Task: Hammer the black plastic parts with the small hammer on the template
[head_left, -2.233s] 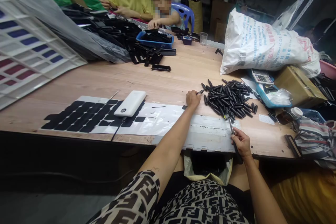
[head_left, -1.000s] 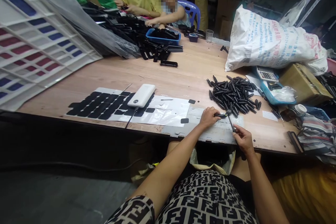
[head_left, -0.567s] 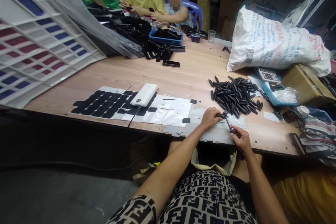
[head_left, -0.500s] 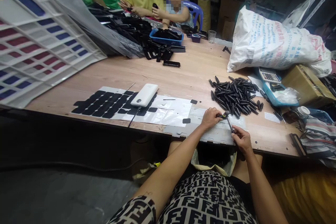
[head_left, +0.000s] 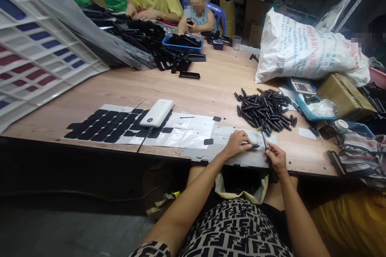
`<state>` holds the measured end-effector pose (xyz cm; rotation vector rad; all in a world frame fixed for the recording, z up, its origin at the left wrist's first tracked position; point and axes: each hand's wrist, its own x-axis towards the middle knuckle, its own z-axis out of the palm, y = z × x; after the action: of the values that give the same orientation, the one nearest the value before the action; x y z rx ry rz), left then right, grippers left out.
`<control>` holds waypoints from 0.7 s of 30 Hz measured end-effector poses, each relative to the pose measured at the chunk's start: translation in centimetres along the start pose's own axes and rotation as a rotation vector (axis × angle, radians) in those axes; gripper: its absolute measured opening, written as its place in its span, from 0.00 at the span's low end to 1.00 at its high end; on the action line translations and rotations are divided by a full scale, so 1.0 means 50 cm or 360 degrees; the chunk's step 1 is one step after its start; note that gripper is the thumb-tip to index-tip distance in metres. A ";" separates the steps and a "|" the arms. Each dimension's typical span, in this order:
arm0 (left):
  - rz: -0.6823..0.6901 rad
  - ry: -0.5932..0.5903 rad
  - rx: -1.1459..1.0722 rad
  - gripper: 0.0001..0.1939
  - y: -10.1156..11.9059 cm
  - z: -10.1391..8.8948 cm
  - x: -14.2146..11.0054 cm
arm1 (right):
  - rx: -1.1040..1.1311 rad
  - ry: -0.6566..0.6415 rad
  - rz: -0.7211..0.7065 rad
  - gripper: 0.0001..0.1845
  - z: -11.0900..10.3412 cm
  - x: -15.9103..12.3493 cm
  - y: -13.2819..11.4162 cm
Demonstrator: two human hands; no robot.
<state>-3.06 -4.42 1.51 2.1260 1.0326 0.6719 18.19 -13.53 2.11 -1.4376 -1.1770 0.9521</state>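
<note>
My left hand (head_left: 237, 144) is closed on a small dark pen-shaped piece (head_left: 251, 143), held low over a grey mat (head_left: 205, 154) at the table's front edge. Its narrow end points right, towards the tool. In my right hand (head_left: 277, 160) is a slim tool with a black handle and a metal shaft (head_left: 264, 141), its tip pointing away from me. A small yellowish bit (head_left: 258, 129) shows by that tip; whether they touch I cannot tell. Just beyond both hands lies a pile of black pointed pieces (head_left: 262, 108).
A white power bank (head_left: 157, 113) with a cable lies on a sheet of black stickers (head_left: 99, 124). A white basket (head_left: 45, 64) leans at left; a white sack (head_left: 301, 52) and blue tray (head_left: 313, 108) stand at right. Two people sit across the table.
My left hand has drawn the small piece back from the tool's tip and turned it level. The right hand still holds the tool, now more upright. The whole view has shifted slightly.
</note>
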 end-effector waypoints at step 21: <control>-0.0193 0.0383 -0.0181 0.09 -0.026 -0.051 0.039 | -0.0118 -0.0049 0.0008 0.24 0.009 -0.007 0.000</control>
<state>-4.32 -1.37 2.48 1.9012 1.2107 0.9207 17.66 -13.77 1.99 -1.4901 -1.2433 0.9454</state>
